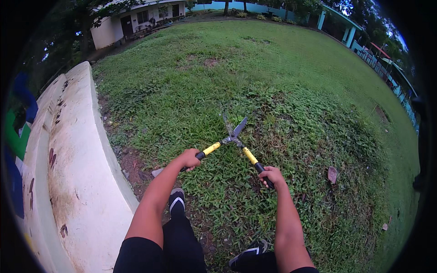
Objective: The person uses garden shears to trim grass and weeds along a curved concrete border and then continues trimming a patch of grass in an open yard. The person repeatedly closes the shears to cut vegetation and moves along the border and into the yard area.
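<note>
A pair of hedge shears [233,135] with yellow and black handles is held low over the grass, its blades spread apart and pointing away from me. My left hand [191,159] grips the black end of the left handle. Around the black grip of the right handle my right hand [271,176] is closed. Bits of plant matter cling to the blades and pivot. Leafy weeds and grass [252,116] lie around the blade tips, and the tip of the left blade is hard to make out against them.
A low whitish concrete wall [82,143] with dry leaves on it runs along my left. A stone [157,172] lies near my left foot, which wears a flip-flop [177,201]. A dry leaf [332,174] rests on the grass at right. Far off stands a building [136,20].
</note>
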{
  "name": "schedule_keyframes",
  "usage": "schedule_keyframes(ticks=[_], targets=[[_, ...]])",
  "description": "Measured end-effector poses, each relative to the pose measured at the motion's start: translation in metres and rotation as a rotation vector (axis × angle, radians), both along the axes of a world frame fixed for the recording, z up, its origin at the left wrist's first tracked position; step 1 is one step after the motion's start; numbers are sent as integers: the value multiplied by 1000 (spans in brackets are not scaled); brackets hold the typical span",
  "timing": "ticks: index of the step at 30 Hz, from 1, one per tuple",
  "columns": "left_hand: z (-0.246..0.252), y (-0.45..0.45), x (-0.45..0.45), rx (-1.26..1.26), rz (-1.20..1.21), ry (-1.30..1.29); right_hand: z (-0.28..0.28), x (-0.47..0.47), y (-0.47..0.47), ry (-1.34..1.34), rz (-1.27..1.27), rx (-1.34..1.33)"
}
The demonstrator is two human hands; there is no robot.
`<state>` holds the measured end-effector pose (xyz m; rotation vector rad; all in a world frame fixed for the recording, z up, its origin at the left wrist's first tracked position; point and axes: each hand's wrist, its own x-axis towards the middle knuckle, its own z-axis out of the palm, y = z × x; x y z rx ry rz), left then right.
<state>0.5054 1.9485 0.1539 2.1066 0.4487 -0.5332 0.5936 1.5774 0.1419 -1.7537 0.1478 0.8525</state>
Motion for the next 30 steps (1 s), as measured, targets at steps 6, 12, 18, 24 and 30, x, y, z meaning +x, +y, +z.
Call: schedule_keyframes(ticks=[6,12,18,24,30], targets=[[-83,40,76,-93,-93,45,-60,69,-9,10,24,-59],[-134,55,123,-91,-104,22,-95,61,31,-40,-218,-150],[-156,41,157,-496,-2,82,-129,73,82,48,-329,40],[-175,46,133,-821,24,383,-107,55,59,269,-319,359],[-156,59,153,-724,2,287,-48,71,134,177,-302,86]])
